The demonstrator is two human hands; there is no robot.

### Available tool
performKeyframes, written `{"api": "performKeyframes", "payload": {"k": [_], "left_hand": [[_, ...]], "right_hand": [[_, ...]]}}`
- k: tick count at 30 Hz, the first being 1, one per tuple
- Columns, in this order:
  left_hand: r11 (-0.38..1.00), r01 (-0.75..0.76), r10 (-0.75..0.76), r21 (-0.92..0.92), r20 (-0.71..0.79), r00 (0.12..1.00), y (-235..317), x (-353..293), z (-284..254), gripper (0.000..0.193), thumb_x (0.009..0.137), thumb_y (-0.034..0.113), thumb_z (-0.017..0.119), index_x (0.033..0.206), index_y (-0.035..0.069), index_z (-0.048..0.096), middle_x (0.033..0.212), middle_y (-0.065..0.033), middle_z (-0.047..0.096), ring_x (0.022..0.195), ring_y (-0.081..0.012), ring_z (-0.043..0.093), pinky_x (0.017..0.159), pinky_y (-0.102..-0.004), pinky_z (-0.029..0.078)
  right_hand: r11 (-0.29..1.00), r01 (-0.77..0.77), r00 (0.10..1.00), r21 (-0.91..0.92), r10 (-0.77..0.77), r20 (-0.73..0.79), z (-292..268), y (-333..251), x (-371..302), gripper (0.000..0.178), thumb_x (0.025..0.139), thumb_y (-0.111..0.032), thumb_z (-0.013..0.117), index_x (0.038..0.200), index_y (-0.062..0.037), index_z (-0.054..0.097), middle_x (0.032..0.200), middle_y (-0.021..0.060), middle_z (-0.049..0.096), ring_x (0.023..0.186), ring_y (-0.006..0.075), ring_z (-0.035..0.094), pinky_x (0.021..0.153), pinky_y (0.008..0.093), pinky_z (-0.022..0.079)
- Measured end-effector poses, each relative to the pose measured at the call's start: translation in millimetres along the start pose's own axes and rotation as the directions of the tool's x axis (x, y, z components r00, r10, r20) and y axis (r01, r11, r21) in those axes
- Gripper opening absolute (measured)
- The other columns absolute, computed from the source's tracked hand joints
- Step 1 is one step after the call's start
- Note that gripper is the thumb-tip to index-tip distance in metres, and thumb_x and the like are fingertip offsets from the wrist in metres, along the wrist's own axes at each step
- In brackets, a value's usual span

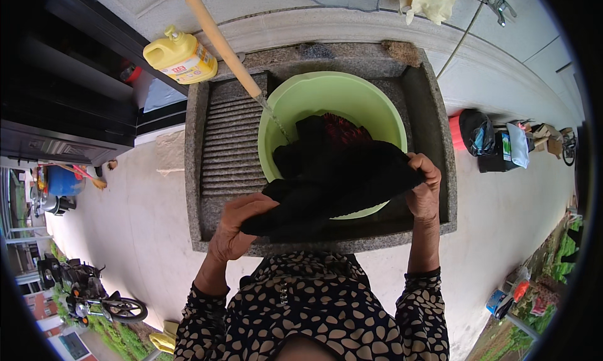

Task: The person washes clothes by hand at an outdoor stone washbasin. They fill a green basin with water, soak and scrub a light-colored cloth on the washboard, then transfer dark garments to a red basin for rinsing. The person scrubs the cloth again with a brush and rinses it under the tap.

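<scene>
Closest to me, the person's left hand [233,226] is closed on the lower left end of a limp black cloth [352,179], fingers curled over the edge. The right hand [426,186] pinches its right end, thumb and fingers bent together. The cloth spans the gap between them, above the near rim of a round pale-green plastic basin [377,97] and hiding part of it; I can't tell whether it touches that rim.

The left hand is over the front edge of a rectangular grey stone sink [383,240], the right hand inside its right wall. The basin sits near the ribbed stone washboard [229,147] on the left, with a strip of sink floor between it and the right wall. Pale floor [135,201] stretches away on both sides.

In the basin lies more dark cloth, including a black-and-red piece [339,128]. A stream of water [275,119] falls into its left side from a tan tube [223,43]. Beyond the sink's far left corner stands a yellow plastic pump jug [182,56]; a brown fibrous scrubber [402,52] lies on the far right rim. Farther off, left, stands a black motorcycle [88,292].
</scene>
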State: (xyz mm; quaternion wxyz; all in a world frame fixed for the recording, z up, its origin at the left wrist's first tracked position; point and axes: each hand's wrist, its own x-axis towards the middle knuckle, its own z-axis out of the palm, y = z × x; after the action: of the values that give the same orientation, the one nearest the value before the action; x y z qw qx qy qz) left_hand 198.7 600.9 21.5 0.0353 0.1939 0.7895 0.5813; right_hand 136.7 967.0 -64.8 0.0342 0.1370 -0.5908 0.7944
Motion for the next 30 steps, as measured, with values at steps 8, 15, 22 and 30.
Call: {"api": "performKeyframes", "payload": {"k": [8, 15, 22, 30], "left_hand": [[0.804, -0.069, 0.228, 0.590, -0.199, 0.953, 10.3, 44.8, 1.4, 0.020, 0.073, -0.002, 0.058, 0.091, 0.001, 0.065, 0.107, -0.0114, 0.058, 0.087, -0.0245, 0.064, 0.072, -0.0315, 0.051], [0.936, -0.273, 0.133, -0.222, -0.496, 0.858, 23.9, 100.0, -4.4, 0.035, 0.077, -0.011, 0.045, 0.106, -0.001, 0.061, 0.130, -0.0130, 0.046, 0.092, -0.0163, 0.060, 0.069, -0.0284, 0.053], [0.661, -0.258, -0.027, -0.704, -0.366, 0.930, 56.6, 119.4, -17.9, 0.030, 0.088, 0.002, 0.049, 0.117, -0.001, 0.054, 0.107, -0.0080, 0.062, 0.079, -0.0099, 0.056, 0.075, -0.0262, 0.048], [0.655, -0.510, 0.706, 0.558, -0.210, 0.677, 77.9, 130.7, -16.6, 0.014, 0.087, 0.013, 0.061, 0.094, 0.001, 0.061, 0.093, -0.0052, 0.063, 0.086, -0.0190, 0.050, 0.077, -0.0279, 0.039]], "right_hand": [[0.955, 0.287, 0.940, 0.076, -0.266, -0.212, 30.7, -117.1, 74.0, 0.019, 0.082, -0.007, 0.070, 0.093, -0.0021, 0.055, 0.086, -0.0007, 0.057, 0.077, 0.0064, 0.056, 0.070, 0.0207, 0.048], [0.776, 0.623, 0.765, -0.095, -0.630, -0.133, 46.4, -179.1, 94.8, 0.028, 0.086, 0.000, 0.062, 0.112, 0.0024, 0.054, 0.097, 0.0079, 0.064, 0.087, 0.0144, 0.063, 0.081, 0.0266, 0.053], [0.822, 0.499, 0.736, -0.273, -0.569, -0.367, 19.8, -185.3, 127.6, 0.023, 0.089, 0.000, 0.059, 0.111, 0.0048, 0.059, 0.094, 0.0091, 0.066, 0.085, 0.0153, 0.063, 0.079, 0.0238, 0.051], [0.774, 0.539, 0.663, -0.333, -0.633, -0.400, 0.6, -202.5, 124.5, 0.019, 0.091, -0.002, 0.056, 0.108, 0.0031, 0.061, 0.096, 0.0115, 0.067, 0.086, 0.0184, 0.064, 0.078, 0.0276, 0.054]]}}
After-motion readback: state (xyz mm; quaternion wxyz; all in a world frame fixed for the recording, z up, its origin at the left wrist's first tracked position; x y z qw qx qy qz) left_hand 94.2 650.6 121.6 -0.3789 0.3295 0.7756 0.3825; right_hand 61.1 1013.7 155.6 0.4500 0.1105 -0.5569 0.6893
